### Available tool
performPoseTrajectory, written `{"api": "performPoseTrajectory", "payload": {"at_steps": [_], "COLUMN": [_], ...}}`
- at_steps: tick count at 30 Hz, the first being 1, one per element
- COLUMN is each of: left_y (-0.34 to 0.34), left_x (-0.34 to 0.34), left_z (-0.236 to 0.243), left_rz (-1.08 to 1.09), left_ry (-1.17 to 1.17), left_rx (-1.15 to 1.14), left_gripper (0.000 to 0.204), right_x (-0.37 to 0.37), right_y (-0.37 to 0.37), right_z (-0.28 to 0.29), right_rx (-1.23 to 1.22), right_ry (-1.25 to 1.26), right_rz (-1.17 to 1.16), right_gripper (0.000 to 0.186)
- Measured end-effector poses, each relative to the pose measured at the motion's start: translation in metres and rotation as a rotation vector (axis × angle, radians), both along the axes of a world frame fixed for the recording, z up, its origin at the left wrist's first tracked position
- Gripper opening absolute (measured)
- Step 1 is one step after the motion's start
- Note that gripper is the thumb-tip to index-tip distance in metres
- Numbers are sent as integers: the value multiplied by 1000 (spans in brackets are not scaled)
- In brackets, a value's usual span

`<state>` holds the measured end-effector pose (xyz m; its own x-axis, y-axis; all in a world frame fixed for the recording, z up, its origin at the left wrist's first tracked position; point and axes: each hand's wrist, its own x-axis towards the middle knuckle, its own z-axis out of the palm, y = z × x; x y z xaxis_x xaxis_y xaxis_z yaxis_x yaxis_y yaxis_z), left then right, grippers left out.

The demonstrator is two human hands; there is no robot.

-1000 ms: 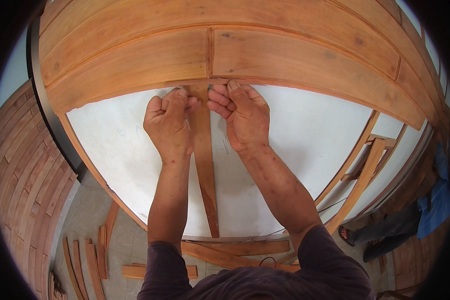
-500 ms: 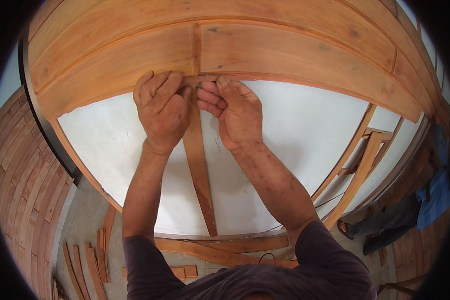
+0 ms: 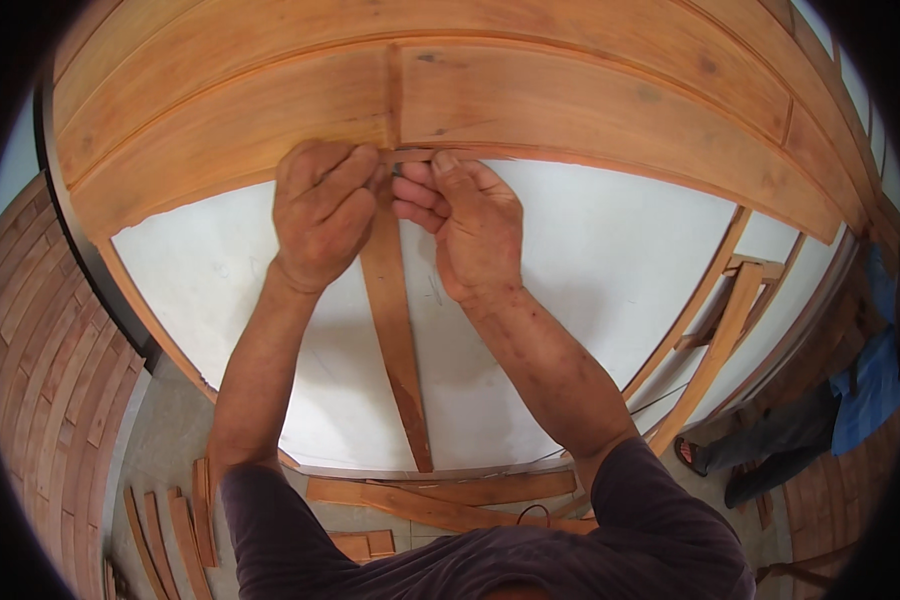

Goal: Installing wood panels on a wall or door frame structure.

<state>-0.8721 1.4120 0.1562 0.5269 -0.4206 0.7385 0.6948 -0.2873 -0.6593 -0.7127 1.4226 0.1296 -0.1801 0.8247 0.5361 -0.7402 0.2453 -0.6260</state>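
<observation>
Both of my hands are raised at the lower edge of the wooden planks (image 3: 570, 95) on the wall. My right hand (image 3: 482, 225) pinches the right end of a short, thin wooden strip (image 3: 407, 156) between thumb and fingers. That strip lies along the plank edge, across the top of an upright wooden batten (image 3: 395, 330). At its left end is my left hand (image 3: 320, 215), closed, with fingers curled and thumb pressed in; whatever it grips is hidden. A small dark spot shows by the right fingertips, too small to name.
A white panel (image 3: 550, 300) backs the batten. Loose boards (image 3: 490, 490) and several narrow strips (image 3: 185, 530) lie on the floor. A wooden frame (image 3: 735, 310) leans at right, near a person (image 3: 820, 430) in blue and dark trousers. Brick-patterned wall (image 3: 55, 400) runs along the left.
My left forearm and elbow have swung out to the left, and the left hand's fingers have curled in tighter. My right hand stays nearly still with the strip.
</observation>
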Motion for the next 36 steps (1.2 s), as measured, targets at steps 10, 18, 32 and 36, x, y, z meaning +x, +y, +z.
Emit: {"api": "performPoseTrajectory", "payload": {"at_steps": [10, 18, 32, 36], "left_y": [4, 5, 3, 6], "left_x": [-3, 1, -2, 1], "left_z": [-6, -7, -6, -3], "left_rz": [-34, -32, -14, -16], "left_ry": [-50, -87, -85, -75], "left_rx": [-8, -11, -10, 22], "left_gripper": [26, 24, 28, 25], "right_x": [3, 3, 9, 19], "right_y": [-2, -1, -18, 6], "right_z": [2, 4, 4, 12], "right_rx": [32, 15, 64, 1146], "right_ry": [-36, -40, -506, -313], "right_rz": [8, -31, -192, -1338], "right_gripper": [24, 22, 14, 12]}}
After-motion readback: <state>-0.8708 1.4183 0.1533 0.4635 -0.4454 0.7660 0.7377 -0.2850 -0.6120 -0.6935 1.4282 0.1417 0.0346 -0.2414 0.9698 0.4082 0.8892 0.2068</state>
